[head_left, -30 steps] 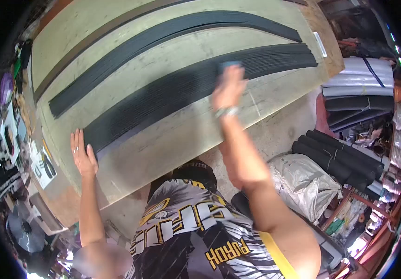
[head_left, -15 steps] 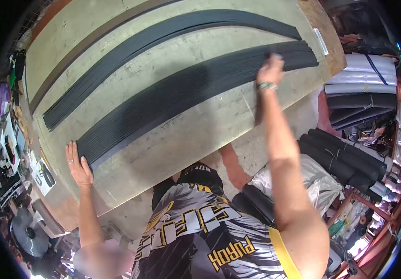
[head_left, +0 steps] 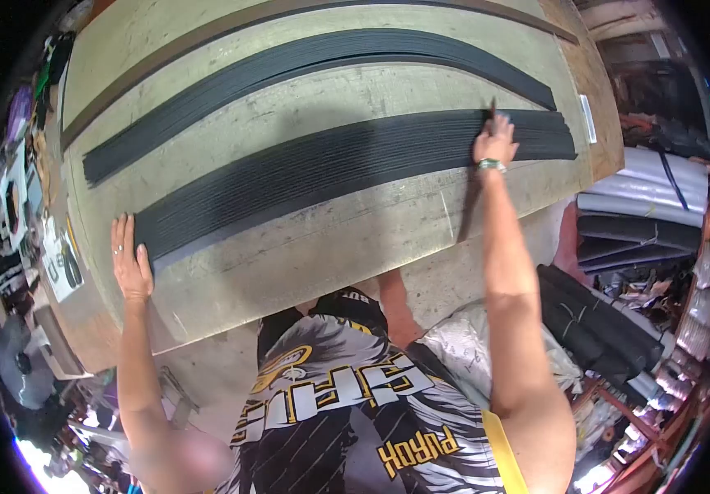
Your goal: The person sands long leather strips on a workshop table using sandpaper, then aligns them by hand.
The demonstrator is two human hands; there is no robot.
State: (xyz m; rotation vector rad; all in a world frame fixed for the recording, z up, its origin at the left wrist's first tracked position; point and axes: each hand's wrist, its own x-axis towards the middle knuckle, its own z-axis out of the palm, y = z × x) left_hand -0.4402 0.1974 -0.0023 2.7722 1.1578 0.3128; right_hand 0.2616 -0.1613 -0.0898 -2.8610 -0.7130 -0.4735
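Observation:
Two curved bundles of thin black strips lie on the work table. My left hand [head_left: 132, 257] is flat with its fingers stretched, right at the left end of the nearer bundle of strips [head_left: 322, 169]. Toward that bundle's right end, my right hand [head_left: 497, 143] rests over the strips with its fingers bent. A thin dark pointed tool [head_left: 493, 109] sticks out past its fingers; I cannot tell what kind it is. Beyond lies the farther bundle of black strips [head_left: 314, 62], also bowed away from me.
A long brown curved strip [head_left: 198, 41] lies at the back of the table [head_left: 305, 239]. A small white bar [head_left: 587, 118] is near its right edge. Black rolls [head_left: 598, 317], silvery rolls [head_left: 647, 185] and a white sack [head_left: 466, 342] stand on the right. Paper and scissors [head_left: 63, 263] are at left.
My right hand has come down onto the nearer bundle close to its right end. My left hand stays at the left end. The camera view has shifted a little.

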